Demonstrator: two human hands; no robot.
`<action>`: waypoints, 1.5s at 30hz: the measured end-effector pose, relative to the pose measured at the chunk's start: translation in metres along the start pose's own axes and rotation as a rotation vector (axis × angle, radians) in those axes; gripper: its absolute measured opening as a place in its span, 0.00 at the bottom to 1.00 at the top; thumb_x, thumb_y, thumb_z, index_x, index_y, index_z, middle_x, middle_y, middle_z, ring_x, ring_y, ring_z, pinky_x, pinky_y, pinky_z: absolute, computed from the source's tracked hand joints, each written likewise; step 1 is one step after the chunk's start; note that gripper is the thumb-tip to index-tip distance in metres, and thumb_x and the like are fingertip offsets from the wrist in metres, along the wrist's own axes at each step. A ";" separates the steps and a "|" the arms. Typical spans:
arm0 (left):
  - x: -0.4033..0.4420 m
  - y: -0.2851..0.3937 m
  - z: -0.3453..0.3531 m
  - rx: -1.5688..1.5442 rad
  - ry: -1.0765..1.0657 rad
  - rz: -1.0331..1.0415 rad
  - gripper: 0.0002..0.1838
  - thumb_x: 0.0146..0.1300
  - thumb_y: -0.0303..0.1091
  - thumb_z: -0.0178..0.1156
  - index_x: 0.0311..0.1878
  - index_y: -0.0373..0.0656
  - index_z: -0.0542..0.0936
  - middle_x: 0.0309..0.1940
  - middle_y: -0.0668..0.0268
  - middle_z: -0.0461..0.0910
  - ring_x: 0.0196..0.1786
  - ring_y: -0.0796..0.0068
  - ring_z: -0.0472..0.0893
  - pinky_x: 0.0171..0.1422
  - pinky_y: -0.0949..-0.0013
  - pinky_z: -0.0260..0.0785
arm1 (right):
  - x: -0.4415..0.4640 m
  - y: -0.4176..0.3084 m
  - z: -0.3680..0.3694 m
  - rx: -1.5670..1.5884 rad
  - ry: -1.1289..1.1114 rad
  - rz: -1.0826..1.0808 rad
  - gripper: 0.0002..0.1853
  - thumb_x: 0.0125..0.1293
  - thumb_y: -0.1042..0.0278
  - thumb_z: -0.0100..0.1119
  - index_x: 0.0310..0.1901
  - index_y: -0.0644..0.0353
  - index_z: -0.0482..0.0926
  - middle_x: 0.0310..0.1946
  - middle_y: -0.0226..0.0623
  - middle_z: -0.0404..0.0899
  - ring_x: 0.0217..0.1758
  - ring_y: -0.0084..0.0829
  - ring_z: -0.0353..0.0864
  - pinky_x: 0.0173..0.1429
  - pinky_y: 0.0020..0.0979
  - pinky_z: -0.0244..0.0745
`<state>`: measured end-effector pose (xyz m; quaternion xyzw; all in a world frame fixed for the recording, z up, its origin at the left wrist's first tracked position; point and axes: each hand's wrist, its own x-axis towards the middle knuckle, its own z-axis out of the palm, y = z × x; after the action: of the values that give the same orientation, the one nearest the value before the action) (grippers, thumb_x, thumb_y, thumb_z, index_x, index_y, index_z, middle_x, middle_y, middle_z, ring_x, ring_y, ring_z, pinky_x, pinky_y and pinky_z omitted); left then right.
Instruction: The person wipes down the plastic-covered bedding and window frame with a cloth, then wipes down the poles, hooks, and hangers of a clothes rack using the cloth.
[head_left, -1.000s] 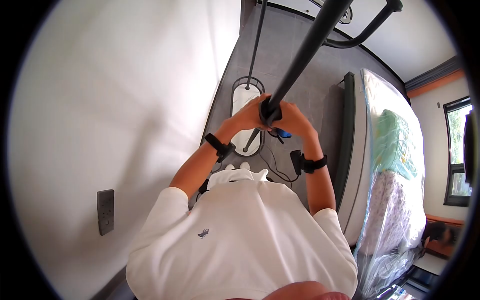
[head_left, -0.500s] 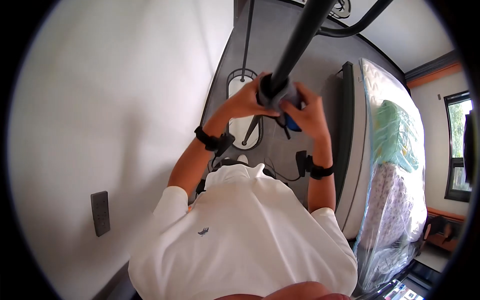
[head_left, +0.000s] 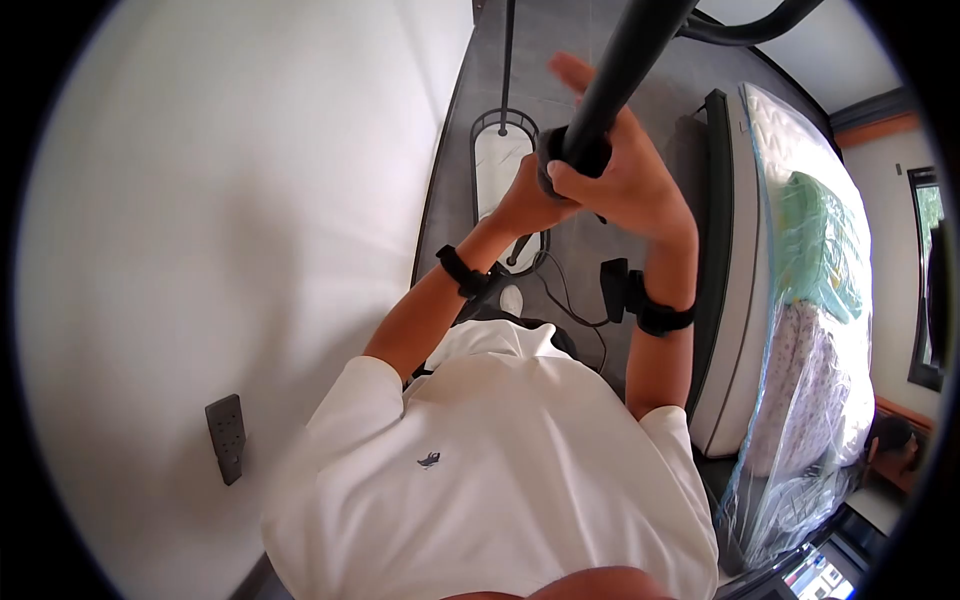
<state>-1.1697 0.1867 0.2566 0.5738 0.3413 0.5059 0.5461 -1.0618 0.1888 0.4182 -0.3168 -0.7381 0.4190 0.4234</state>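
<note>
A thick dark pole point(head_left: 630, 70) rises toward the camera, with a dark ring-like piece point(head_left: 552, 160) around it. My left hand point(head_left: 530, 200) is closed around the lower side of this piece. On the right side of the pole, my right hand point(head_left: 640, 175) has its fingers stretched out past the far side, the fingertips blurred. Its thumb lies against the dark piece. The pole belongs to a stand whose oval base point(head_left: 495, 165) has a white top and a dark rim. The palm of my right hand hides part of the ring-like piece.
A white wall with a dark socket panel point(head_left: 227, 440) is at left. Cables point(head_left: 565, 300) lie on the grey floor. At right stands a bed with a plastic-wrapped mattress point(head_left: 750, 250) and green bedding point(head_left: 815, 240). Part of a person point(head_left: 892, 440) shows at the far right, above a lit screen point(head_left: 825, 580).
My right hand has moved up along the pole and its fingers have spread. My left hand stays around the dark piece. The blue object beneath my hands has gone out of sight.
</note>
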 end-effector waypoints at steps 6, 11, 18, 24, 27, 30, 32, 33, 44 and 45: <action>-0.017 -0.061 -0.015 0.047 0.015 0.087 0.18 0.52 0.28 0.70 0.45 0.36 0.76 0.36 0.65 0.82 0.39 0.75 0.81 0.41 0.70 0.73 | -0.005 0.064 0.046 0.293 0.191 0.032 0.21 0.53 0.80 0.55 0.52 0.65 0.76 0.32 0.34 0.82 0.37 0.23 0.82 0.45 0.27 0.77; -0.035 -0.074 -0.044 0.060 -0.165 -0.182 0.26 0.51 0.30 0.72 0.52 0.37 0.73 0.39 0.62 0.81 0.43 0.72 0.80 0.47 0.67 0.71 | -0.040 0.058 0.060 -0.065 0.464 0.042 0.16 0.55 0.68 0.66 0.45 0.62 0.79 0.36 0.36 0.82 0.45 0.28 0.79 0.56 0.33 0.71; -0.043 -0.015 -0.067 0.057 -0.224 -0.223 0.29 0.54 0.33 0.70 0.59 0.41 0.72 0.51 0.61 0.75 0.52 0.67 0.76 0.57 0.66 0.68 | -0.123 0.121 0.076 -0.149 0.389 0.368 0.30 0.60 0.61 0.70 0.60 0.62 0.69 0.46 0.35 0.78 0.53 0.30 0.76 0.64 0.32 0.65; -0.021 0.098 -0.087 0.200 -0.265 0.253 0.37 0.57 0.27 0.66 0.71 0.45 0.65 0.56 0.63 0.76 0.58 0.70 0.77 0.64 0.68 0.68 | -0.083 0.052 0.056 0.020 0.551 0.185 0.13 0.65 0.73 0.59 0.51 0.64 0.76 0.40 0.29 0.78 0.46 0.21 0.76 0.52 0.24 0.70; -0.013 0.144 -0.091 0.151 -0.288 0.308 0.37 0.56 0.26 0.66 0.71 0.47 0.65 0.59 0.64 0.75 0.61 0.67 0.76 0.66 0.66 0.67 | -0.066 0.017 0.022 0.080 0.656 0.037 0.11 0.65 0.73 0.52 0.47 0.65 0.78 0.39 0.31 0.78 0.43 0.22 0.77 0.48 0.23 0.72; 0.003 0.166 -0.083 0.218 -0.235 0.399 0.38 0.54 0.29 0.69 0.70 0.47 0.66 0.61 0.62 0.74 0.62 0.66 0.76 0.65 0.65 0.69 | -0.045 -0.036 0.012 0.364 0.819 0.021 0.15 0.66 0.71 0.47 0.50 0.66 0.77 0.40 0.33 0.78 0.45 0.24 0.78 0.51 0.23 0.72; 0.009 0.170 -0.078 0.201 -0.203 0.389 0.39 0.53 0.33 0.72 0.69 0.48 0.67 0.62 0.60 0.73 0.61 0.66 0.76 0.63 0.65 0.70 | -0.036 -0.052 0.013 0.497 0.546 -0.283 0.19 0.70 0.65 0.43 0.53 0.70 0.75 0.49 0.42 0.78 0.53 0.32 0.78 0.59 0.29 0.72; 0.011 0.173 -0.074 0.288 -0.203 0.344 0.38 0.52 0.33 0.73 0.68 0.47 0.69 0.60 0.59 0.75 0.59 0.65 0.77 0.61 0.65 0.71 | -0.032 -0.059 0.013 0.590 0.382 -0.398 0.19 0.72 0.65 0.43 0.53 0.71 0.75 0.52 0.44 0.77 0.55 0.33 0.77 0.62 0.32 0.72; 0.026 0.096 -0.024 0.244 -0.112 0.591 0.30 0.61 0.35 0.67 0.65 0.43 0.68 0.58 0.64 0.75 0.62 0.69 0.75 0.66 0.64 0.68 | -0.004 -0.058 0.047 -0.395 0.683 -0.070 0.27 0.49 0.59 0.78 0.43 0.66 0.74 0.34 0.35 0.77 0.38 0.23 0.79 0.42 0.23 0.76; 0.022 0.089 -0.019 0.316 0.011 0.604 0.28 0.62 0.35 0.66 0.64 0.42 0.69 0.56 0.65 0.76 0.61 0.70 0.76 0.65 0.65 0.68 | -0.002 -0.051 0.049 -0.540 0.775 -0.107 0.30 0.46 0.56 0.80 0.41 0.64 0.72 0.32 0.33 0.74 0.38 0.23 0.77 0.42 0.22 0.74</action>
<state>-1.1960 0.1979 0.3458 0.7236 0.2331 0.5889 0.2742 -1.1104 0.1471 0.4487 -0.5103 -0.6234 0.0405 0.5910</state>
